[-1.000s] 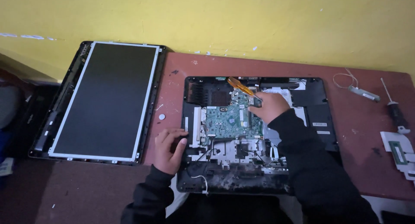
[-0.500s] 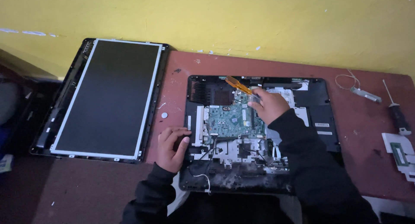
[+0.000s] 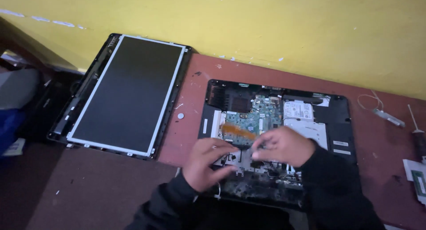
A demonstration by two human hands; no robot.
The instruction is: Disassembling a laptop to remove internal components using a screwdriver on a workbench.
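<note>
A detached screen panel (image 3: 126, 90) is lying at the far left. The left hand (image 3: 206, 163), fingers half curled, is resting on the opened laptop base (image 3: 339, 123), while the right hand (image 3: 282, 145) is pinching something small that I cannot make out; tugging could tear the orange ribbon cable (image 3: 237, 132).

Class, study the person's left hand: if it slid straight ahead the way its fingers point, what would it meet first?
Probably the right hand. The left hand points rightward over the opened black laptop base, its fingertips nearly at the other's; motion blur leaves the gap unclear.
</note>
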